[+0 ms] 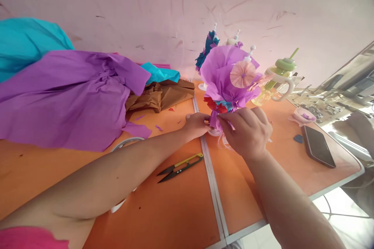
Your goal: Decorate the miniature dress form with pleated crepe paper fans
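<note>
In front of me stands a decoration of purple crepe paper (pixel 217 72) on a small white base, with a white beaded tip. A pale peach paper flower (pixel 243 74) sits on its upper side, and red and blue paper pieces wrap its narrow middle. My left hand (pixel 197 125) closes around its lower part from the left; its fingertips are partly hidden. My right hand (pixel 248 130) pinches the purple paper at the lower right, fingers bent. Thread snips (pixel 181 167) with yellow and black handles lie on the orange table (pixel 181 210) below my left wrist.
Large purple paper (pixel 64 101), turquoise paper (pixel 29 42) and brown paper (pixel 160 97) pile up at left. Behind stands a dark teal paper decoration (pixel 208 48). A drink jug (pixel 282 78), small pink bowl (pixel 304 116) and phone (pixel 318 146) are at right. A metal seam divides the table.
</note>
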A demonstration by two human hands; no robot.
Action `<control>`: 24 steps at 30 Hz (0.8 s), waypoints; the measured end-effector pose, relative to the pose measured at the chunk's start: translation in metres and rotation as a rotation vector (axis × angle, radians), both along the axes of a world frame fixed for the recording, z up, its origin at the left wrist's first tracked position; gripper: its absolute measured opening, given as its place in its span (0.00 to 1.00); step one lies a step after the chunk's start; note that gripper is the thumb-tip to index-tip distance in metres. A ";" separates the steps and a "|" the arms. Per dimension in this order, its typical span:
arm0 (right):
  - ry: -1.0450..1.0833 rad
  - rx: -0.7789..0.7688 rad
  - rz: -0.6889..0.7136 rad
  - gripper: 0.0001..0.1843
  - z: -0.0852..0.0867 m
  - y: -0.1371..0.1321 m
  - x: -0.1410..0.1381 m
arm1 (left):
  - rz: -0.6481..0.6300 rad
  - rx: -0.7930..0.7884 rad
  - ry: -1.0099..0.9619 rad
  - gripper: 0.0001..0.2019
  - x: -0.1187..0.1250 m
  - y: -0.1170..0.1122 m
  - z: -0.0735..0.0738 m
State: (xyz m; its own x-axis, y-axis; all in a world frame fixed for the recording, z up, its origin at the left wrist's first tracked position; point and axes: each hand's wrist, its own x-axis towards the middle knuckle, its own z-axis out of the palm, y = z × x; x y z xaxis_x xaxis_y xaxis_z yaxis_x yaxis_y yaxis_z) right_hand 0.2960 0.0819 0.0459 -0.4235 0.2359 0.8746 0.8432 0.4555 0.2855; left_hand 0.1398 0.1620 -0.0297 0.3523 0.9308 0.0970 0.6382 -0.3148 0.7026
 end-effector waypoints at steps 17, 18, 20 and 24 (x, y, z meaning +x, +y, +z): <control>-0.033 -0.086 -0.001 0.05 -0.005 0.009 0.011 | 0.015 0.149 0.034 0.14 -0.004 -0.013 -0.006; -0.040 -0.081 0.006 0.04 -0.005 0.009 0.011 | 0.009 0.157 0.035 0.14 -0.004 -0.012 -0.006; -0.046 -0.069 0.023 0.03 -0.005 0.011 0.011 | 0.000 0.167 0.033 0.14 -0.005 -0.012 -0.008; -0.033 -0.048 0.018 0.03 -0.005 0.013 0.012 | -0.005 0.167 0.027 0.15 -0.005 -0.011 -0.009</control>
